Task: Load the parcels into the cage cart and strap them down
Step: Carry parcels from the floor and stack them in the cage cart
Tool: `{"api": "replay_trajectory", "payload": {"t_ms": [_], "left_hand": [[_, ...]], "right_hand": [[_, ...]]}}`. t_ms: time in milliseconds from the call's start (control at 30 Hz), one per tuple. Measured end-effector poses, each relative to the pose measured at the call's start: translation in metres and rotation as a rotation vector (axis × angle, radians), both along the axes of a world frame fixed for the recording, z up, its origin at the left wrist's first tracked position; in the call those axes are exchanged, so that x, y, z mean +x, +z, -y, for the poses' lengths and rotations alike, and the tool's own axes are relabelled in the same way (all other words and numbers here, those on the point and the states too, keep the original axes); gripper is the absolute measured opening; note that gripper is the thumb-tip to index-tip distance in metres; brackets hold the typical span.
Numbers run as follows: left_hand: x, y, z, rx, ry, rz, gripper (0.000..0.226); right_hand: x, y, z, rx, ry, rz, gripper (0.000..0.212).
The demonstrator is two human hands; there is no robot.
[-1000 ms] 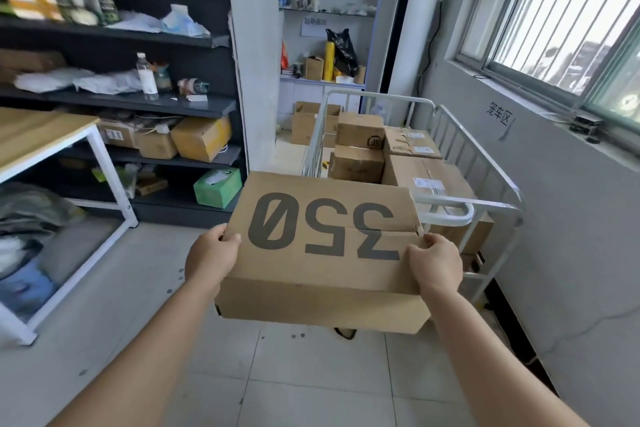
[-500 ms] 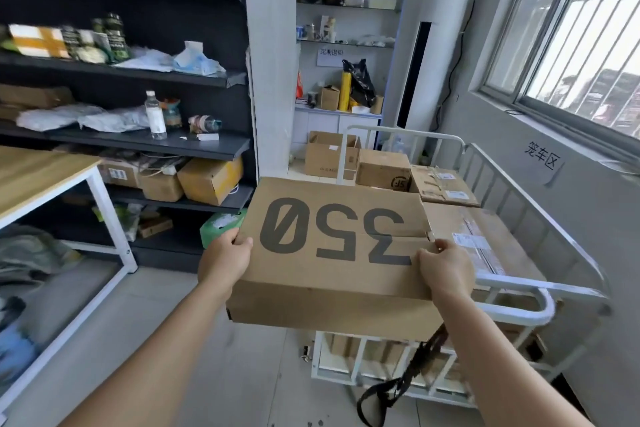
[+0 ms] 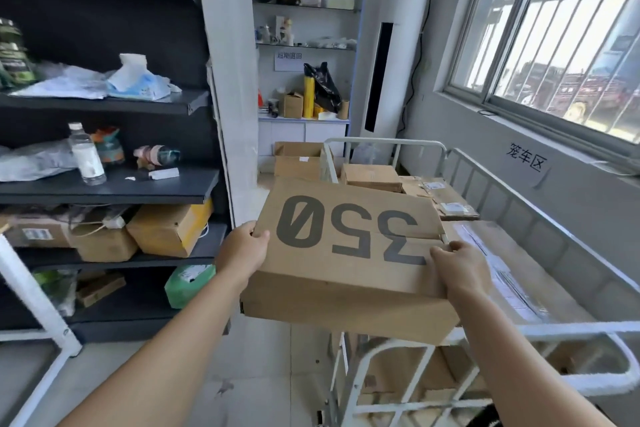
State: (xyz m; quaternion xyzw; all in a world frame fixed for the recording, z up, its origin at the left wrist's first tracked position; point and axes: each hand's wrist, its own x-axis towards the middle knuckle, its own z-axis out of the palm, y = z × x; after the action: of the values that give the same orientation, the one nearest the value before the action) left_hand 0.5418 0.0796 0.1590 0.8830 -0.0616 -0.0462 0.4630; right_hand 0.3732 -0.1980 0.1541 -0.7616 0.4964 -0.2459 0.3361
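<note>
Above a white cage cart (image 3: 571,328) beside a barred window (image 3: 568,28), the left hand (image 3: 242,250) and right hand (image 3: 460,270) grip a cardboard box (image 3: 346,260); parcels (image 3: 512,274) fill the cart.

left: dark shelving (image 3: 104,198); clear bottle (image 3: 86,154) upright on middle shelf; tissue pack (image 3: 138,80) one shelf up; green box (image 3: 188,284) low down | back: white cabinet (image 3: 304,133) with yellow roll (image 3: 309,97) beside black bag (image 3: 323,87); tall white air conditioner (image 3: 398,45) in corner | right: barred window (image 3: 571,28); paper sign (image 3: 528,161) on wall beneath
</note>
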Motion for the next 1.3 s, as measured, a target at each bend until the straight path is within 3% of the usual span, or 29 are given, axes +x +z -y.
{"api": "replay_trajectory", "payload": {"t_ms": [267, 533, 633, 967, 1300], "left_hand": [[0.11, -0.003, 0.054, -0.004, -0.115, -0.002, 0.019], [0.219, 0.009, 0.141, -0.012, -0.246, 0.035, 0.018], [0.254, 0.016, 0.173, 0.009, -0.288, 0.061, 0.02], [0.372, 0.018, 0.29, -0.074, -0.53, -0.002, 0.034], [0.452, 0.007, 0.393, -0.092, -0.717, -0.131, 0.026]], "right_hand": [[0.084, 0.0, 0.038, 0.009, -0.085, -0.011, 0.013], [0.175, 0.004, 0.113, 0.007, -0.203, 0.032, 0.021], [0.2, 0.011, 0.136, -0.026, -0.242, 0.049, 0.015], [0.268, 0.015, 0.2, -0.08, -0.469, 0.015, 0.017], [0.316, 0.008, 0.257, -0.124, -0.656, -0.05, 0.024]]}}
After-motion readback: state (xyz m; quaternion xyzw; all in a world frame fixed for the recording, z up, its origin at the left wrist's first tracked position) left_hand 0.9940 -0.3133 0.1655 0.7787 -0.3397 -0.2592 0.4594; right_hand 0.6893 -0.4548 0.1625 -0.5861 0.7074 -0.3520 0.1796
